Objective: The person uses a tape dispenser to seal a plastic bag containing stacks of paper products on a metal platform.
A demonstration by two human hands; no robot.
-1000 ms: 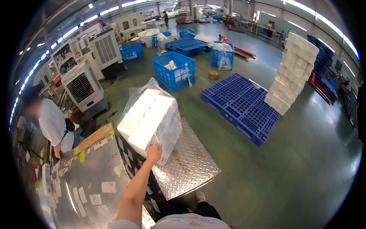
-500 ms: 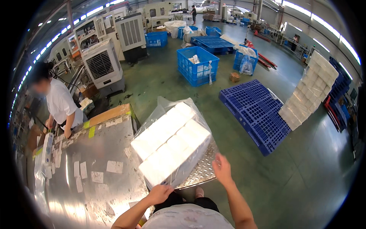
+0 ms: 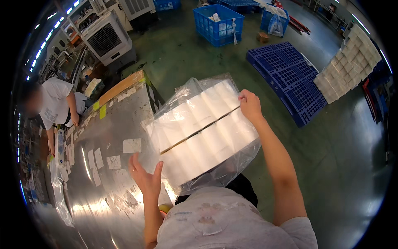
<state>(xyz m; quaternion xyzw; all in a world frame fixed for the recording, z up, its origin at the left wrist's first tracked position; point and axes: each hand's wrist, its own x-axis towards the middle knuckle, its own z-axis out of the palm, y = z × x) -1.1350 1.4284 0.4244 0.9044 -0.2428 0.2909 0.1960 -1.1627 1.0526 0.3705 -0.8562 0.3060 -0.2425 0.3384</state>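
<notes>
now, a metal-topped table spreads across 9 o'clock, and a dark blue pallet lies on the floor at 2 o'clock. at the centre, between the two, is a clear bag packed with two rows of white roll-like bundles, its left end near the table's edge. the right hand, off the bag half a second ago, has come to its 2 o'clock corner, fingers curled in; whether they pinch film one cannot tell. the left hand, which was gripping the near side, is free at 8 o'clock, fingers and thumb spread, so the handling seems to have swapped sides.
</notes>
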